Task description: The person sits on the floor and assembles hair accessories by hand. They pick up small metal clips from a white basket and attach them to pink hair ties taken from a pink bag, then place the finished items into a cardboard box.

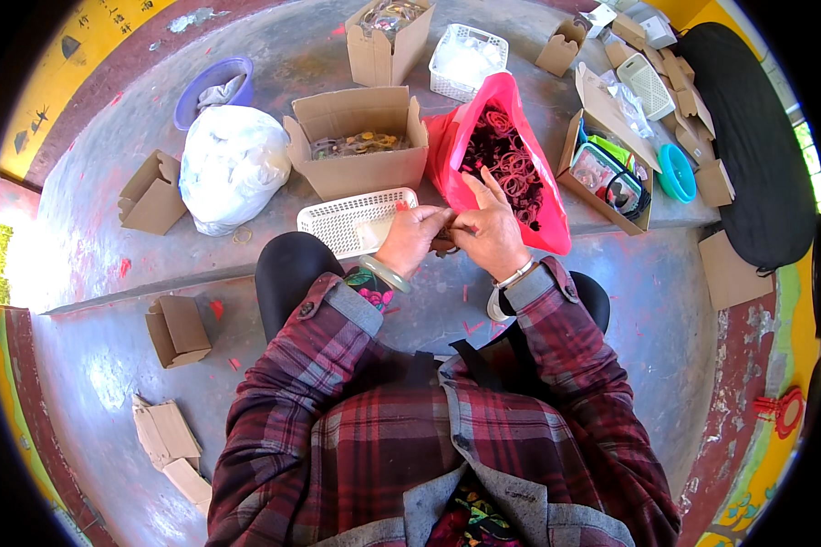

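My left hand [412, 241] and my right hand [493, 233] meet in front of my knees, fingertips pinched together. Between them shows a small dark piece [442, 244], mostly covered by the fingers; its kind cannot be made out. Two fingers of my right hand stick up while thumb and forefinger stay closed. Just beyond that hand stands an open pink bag [551, 214] full of dark red ring-shaped bands [518, 178]. A white perforated basket [324, 223], with a pale packet inside, sits beside my left hand.
An open cardboard box [365, 173] of small ring-like pieces stands beyond the basket. Left of it are a stuffed white plastic bag [231, 173] and a purple basin [188, 102]. Rightward lie a carton of packets [637, 221] and a turquoise basin [676, 171]. A raised ledge's edge [155, 286] crosses ahead.
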### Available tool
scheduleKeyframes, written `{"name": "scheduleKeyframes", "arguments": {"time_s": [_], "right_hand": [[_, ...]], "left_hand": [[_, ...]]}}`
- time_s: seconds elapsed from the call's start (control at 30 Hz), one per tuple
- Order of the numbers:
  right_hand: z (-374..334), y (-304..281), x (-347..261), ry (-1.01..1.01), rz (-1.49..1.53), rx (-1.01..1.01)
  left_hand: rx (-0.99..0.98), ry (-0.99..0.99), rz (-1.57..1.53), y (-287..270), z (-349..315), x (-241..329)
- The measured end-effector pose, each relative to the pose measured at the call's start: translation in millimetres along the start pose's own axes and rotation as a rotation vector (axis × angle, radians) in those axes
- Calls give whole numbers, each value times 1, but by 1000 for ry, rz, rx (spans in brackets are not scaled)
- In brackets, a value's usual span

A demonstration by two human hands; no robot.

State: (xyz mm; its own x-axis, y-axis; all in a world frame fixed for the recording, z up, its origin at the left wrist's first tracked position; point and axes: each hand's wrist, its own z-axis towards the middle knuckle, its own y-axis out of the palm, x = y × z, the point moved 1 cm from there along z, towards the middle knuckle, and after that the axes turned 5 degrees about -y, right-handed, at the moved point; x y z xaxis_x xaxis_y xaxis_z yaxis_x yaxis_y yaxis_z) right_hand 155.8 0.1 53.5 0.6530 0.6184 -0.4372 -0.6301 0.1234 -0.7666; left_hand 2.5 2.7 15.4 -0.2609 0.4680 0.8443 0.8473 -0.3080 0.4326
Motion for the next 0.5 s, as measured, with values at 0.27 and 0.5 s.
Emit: {"name": "scheduleKeyframes", "arguments": {"time_s": [0.27,0.5], "right_hand": [[7,0,-16,178,-1,168],[-5,7,15,614,774,42]], "left_hand": [[37,8,-135,-1,2,-2],[-67,58,-255,1,1,3]]}}
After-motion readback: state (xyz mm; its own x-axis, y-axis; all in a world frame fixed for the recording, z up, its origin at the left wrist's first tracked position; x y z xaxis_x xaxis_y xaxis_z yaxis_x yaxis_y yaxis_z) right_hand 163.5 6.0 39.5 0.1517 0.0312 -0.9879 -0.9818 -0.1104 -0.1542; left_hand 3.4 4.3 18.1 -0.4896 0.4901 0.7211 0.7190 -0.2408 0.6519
